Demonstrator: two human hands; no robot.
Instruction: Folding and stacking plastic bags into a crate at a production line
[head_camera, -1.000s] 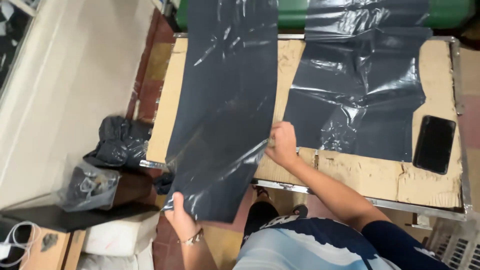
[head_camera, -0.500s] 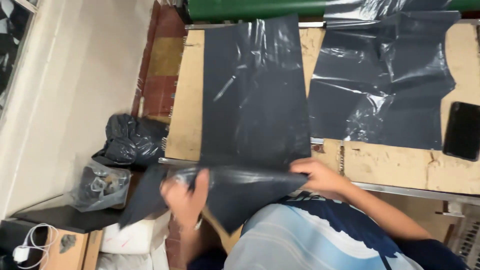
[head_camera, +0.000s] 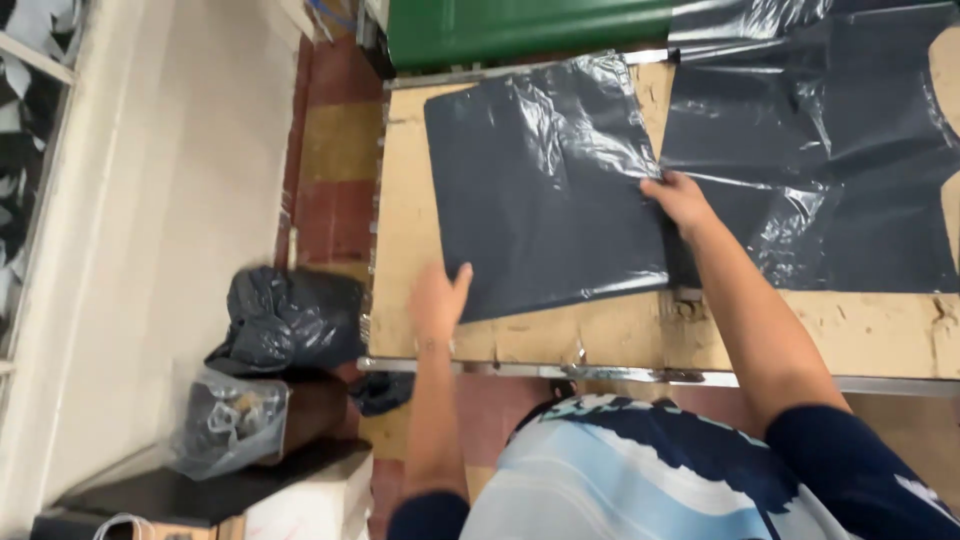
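On the worn wooden table (head_camera: 620, 340), a folded dark grey plastic sheet (head_camera: 545, 190) lies flat; left hand (head_camera: 437, 298) rests unclenched at its near corner, right hand (head_camera: 680, 200) presses its right edge, fingers spread.

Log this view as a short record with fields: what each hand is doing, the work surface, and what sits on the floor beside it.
left hand: flat at the near-left corner of the folded dark plastic sheet
right hand: pressing on the sheet's right edge
surface: worn wooden table with a metal rim
beside the sheet: more dark plastic sheeting, crinkled, spread to the right
behind the table: green panel
floor, left: full black bag; clear bag of scraps
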